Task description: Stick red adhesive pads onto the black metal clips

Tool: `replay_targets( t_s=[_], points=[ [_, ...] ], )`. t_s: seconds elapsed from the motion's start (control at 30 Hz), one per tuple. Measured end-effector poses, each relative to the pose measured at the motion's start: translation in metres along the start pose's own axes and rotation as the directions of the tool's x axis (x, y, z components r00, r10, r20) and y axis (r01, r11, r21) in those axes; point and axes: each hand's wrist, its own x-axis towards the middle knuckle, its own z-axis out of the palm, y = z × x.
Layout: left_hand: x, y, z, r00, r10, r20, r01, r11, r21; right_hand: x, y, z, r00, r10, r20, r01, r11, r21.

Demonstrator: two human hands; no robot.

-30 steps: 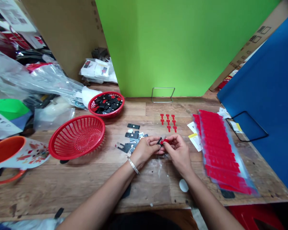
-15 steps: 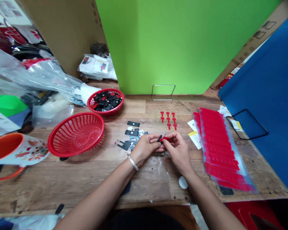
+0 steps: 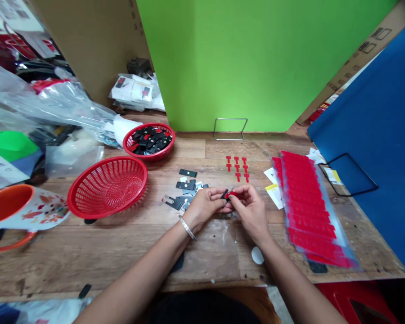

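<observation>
My left hand and my right hand meet over the middle of the wooden table. Both pinch one small piece between their fingertips, a black plate with a red part on it. A bracelet circles my left wrist. Just left of my hands lies a loose pile of black plates. Several small red T-shaped parts stand in rows beyond my hands. At the right lies a stack of red sheets in clear plastic.
An empty red basket sits at the left, and behind it a smaller red basket holds black pieces. An orange mug lies at the far left beside plastic bags. A green panel and a blue board bound the table.
Both hands stay together on the same small piece, with only slight finger movement. The view has shifted a little.
</observation>
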Motion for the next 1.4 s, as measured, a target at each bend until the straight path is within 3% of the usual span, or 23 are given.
replay_targets(
  t_s=[1.2, 1.4],
  points=[
    [0.0005, -0.0011, 0.0005, 1.000, 0.008, 0.029, -0.009, 1.000, 0.010, 0.0000, 0.0012, -0.0013, 1.000, 0.002, -0.006, -0.002, 1.000, -0.005],
    [-0.0015, 0.0005, 0.0002, 0.996, 0.017, 0.084, -0.018, 1.000, 0.008, -0.0008, -0.0001, -0.0016, 0.999, -0.031, -0.042, 0.028, 0.997, -0.071]
  ],
)
